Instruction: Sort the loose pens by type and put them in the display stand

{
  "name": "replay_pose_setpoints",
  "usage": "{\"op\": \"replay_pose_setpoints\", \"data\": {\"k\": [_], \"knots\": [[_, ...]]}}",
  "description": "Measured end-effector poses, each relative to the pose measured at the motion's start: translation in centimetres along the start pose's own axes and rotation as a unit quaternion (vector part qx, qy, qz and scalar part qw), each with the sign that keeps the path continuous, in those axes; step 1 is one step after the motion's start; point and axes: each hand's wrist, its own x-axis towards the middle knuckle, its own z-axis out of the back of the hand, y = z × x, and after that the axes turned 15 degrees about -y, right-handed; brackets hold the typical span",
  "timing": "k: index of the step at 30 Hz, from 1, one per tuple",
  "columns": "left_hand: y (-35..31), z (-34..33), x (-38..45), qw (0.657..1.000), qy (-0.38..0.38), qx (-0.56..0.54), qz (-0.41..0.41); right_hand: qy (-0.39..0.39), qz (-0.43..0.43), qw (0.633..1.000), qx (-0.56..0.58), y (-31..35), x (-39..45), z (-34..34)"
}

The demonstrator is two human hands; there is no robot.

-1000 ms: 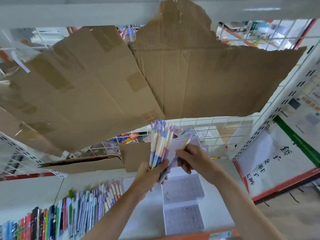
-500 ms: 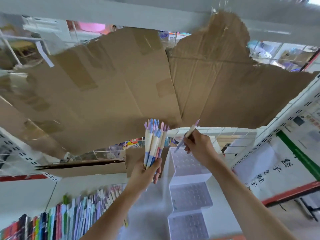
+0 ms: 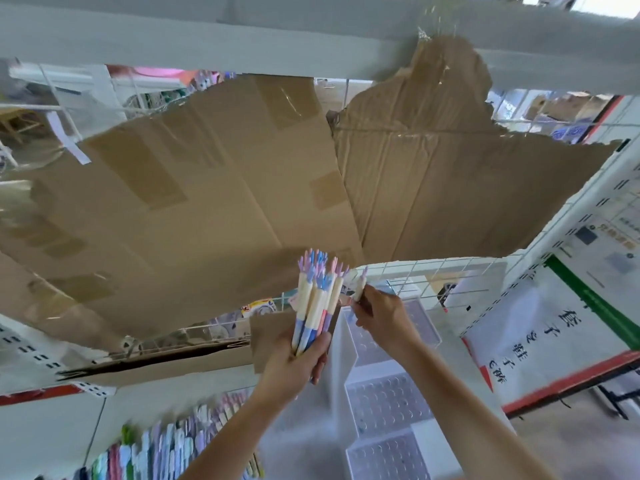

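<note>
Here, pen bundle (image 3: 316, 308) in left fingers (image 3: 313, 348), single pen (image 3: 359, 285) pinched by right fingers (image 3: 363, 304).

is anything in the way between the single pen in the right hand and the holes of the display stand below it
Nothing visible blocks it. The right hand holds the single pen just above the display stand, whose holes look empty. The bundle of pens in the left hand sits off to the side.

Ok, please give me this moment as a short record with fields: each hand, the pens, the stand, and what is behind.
left hand: grips a bundle of pens, upright, caps up
right hand: pinches a single pen, beside the bundle
display stand: white, stepped tiers with round holes, the visible holes empty
behind: torn cardboard sheets against a white wire grid
lower left: row of shelved pens, blurred
</note>
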Motion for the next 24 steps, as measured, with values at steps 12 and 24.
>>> {"op": "replay_pose_setpoints", "data": {"k": [12, 24], "knots": [[0.8, -4.6, -1.9, 0.987, -0.159, 0.016, -0.016, 0.018, 0.055, 0.997, 0.058, -2.4, -0.3, -1.8], [-0.3, -7.0, -4.5, 0.975, -0.214, -0.025, -0.061, 0.132, -0.001, 0.971, 0.197, -3.5, -0.2, 2.9]]}}
